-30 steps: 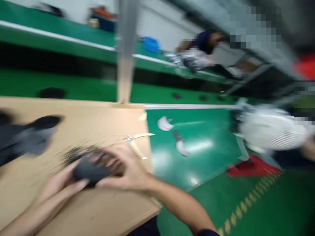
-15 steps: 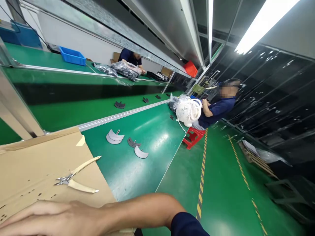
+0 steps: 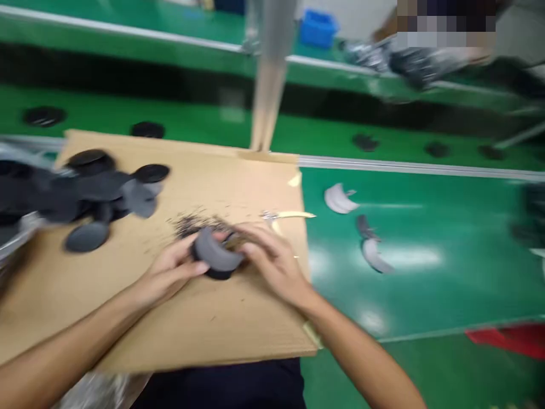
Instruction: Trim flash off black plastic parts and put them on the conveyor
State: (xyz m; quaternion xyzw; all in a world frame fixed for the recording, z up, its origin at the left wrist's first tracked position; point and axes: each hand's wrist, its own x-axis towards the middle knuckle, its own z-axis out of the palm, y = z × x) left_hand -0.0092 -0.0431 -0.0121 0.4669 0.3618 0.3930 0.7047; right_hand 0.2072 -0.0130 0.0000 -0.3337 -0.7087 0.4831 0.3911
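A curved, crescent-shaped dark grey part (image 3: 218,257) is held between my two hands above the cardboard sheet (image 3: 213,329). My left hand (image 3: 172,270) grips its left end, thumb on the near face. At the opposite end, my right hand (image 3: 276,261) has its fingers curled around the part; blur hides the fingertips. Small black scraps (image 3: 193,224) lie scattered just beyond the part. Nippers (image 3: 293,215) with pale yellow handles rest past my right hand, partly covered by it. Several dark, rounded pieces (image 3: 87,237) are heaped on the cardboard to the left.
Light grey curved pieces (image 3: 339,199) lie on the green table (image 3: 451,227) at right. A metal post (image 3: 272,85) rises behind the cardboard. Beyond it are a blue bin (image 3: 318,28), plastic bags (image 3: 409,59) and a person. Something red (image 3: 511,339) shows at lower right.
The view has swung left and down from the aisle to the cardboard. Both hands now show, holding the curved part; before, one hand lay at the bottom left, its fingers partly out of frame.
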